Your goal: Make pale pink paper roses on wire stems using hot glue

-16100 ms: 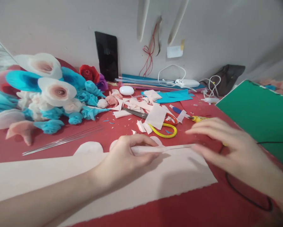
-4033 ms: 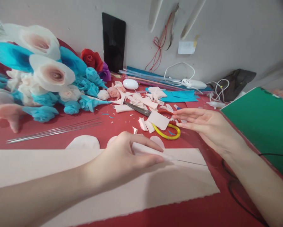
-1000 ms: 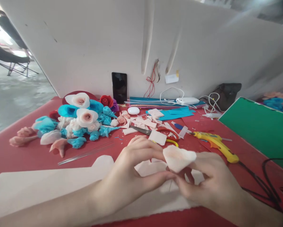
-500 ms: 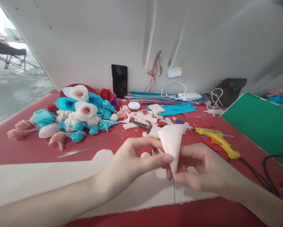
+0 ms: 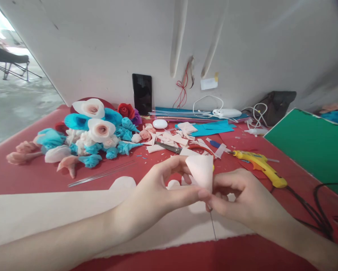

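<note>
My left hand (image 5: 169, 188) pinches a pale pink crepe paper petal (image 5: 201, 169) that is curled into a cone. The thumb presses low on its front, with the fingers behind. At the cone's narrow base, my right hand (image 5: 236, 195) is also closed, its thumb and fingers meeting there beside the left thumb. A thin wire stem (image 5: 213, 226) slants down from beneath the fingertips. Below both hands lies a wide sheet of pale crepe paper (image 5: 146, 233). Loose cut petals (image 5: 123, 183) rest along its far edge, some partly covered by the hands.
Paper flowers (image 5: 101, 130) in white, blue and pink pile up at left, with bare wires (image 5: 97, 175) before them. Scissors (image 5: 170, 147) lie among paper scraps (image 5: 174, 139). A yellow glue gun (image 5: 262, 167) and a green board (image 5: 310, 150) are at right; a phone (image 5: 142, 94) leans against the wall.
The cone has dropped slightly and tilted to the left. My right thumb has come up against my left thumb at its base, and the wire now slants instead of hanging straight.
</note>
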Available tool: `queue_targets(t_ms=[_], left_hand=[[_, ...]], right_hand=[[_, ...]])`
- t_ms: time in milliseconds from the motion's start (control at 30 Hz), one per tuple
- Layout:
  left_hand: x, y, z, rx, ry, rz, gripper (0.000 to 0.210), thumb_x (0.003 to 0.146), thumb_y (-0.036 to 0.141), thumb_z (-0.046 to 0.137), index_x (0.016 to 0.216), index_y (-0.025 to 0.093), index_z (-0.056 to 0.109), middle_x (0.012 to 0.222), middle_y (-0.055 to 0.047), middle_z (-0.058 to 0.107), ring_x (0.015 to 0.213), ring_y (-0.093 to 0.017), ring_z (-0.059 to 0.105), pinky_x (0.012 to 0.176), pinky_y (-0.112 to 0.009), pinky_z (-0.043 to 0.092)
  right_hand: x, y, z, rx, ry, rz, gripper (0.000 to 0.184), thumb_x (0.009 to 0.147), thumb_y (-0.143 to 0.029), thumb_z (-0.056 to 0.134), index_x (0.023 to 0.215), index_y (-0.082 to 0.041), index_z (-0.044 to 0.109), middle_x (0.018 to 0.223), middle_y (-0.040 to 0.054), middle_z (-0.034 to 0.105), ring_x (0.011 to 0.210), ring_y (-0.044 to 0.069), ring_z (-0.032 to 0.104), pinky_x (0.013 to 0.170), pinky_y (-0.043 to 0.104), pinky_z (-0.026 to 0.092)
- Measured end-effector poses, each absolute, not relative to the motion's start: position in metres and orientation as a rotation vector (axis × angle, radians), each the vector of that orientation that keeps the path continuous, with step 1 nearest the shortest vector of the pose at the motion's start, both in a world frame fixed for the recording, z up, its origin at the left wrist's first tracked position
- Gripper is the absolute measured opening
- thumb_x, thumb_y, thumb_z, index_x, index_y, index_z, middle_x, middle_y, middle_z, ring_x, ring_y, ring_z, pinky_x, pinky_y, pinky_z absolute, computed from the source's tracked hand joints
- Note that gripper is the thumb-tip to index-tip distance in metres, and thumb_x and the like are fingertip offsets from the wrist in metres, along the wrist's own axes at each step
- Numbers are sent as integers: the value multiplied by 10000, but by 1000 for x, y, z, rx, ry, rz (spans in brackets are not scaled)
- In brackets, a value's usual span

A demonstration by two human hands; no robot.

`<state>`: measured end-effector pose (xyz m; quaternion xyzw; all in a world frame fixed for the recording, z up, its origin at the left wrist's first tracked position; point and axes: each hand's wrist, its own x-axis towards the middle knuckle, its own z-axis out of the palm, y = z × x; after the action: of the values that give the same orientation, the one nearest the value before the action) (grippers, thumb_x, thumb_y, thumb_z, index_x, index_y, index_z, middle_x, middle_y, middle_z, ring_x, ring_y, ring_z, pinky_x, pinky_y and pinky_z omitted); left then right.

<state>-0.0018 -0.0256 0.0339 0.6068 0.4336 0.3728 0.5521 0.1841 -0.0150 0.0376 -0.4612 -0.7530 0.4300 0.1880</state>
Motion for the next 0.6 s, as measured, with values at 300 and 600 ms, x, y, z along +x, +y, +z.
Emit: queue_targets(t_ms=[300,600], left_hand=[[-2,-20,32,1272,846,929,343,733,185,674,1038,287,557,799,52,638,728,-105,593,634,-197,469],[-14,-17,32,1702,801,1091,478,750,125,666,1156,314,501,1140,6,597,1082,-186,554,922,-305,463]], right_hand=[[182,-11,41,-1302,-2045,1434,242,711,-386,675,710,-146,642,618,1,533,553,80,416,466,173,327],[185,-3,42,-1058,-1749,1927,173,790,-301,661,774,-129,650,695,4,629,418,2,379,423,128,324]])
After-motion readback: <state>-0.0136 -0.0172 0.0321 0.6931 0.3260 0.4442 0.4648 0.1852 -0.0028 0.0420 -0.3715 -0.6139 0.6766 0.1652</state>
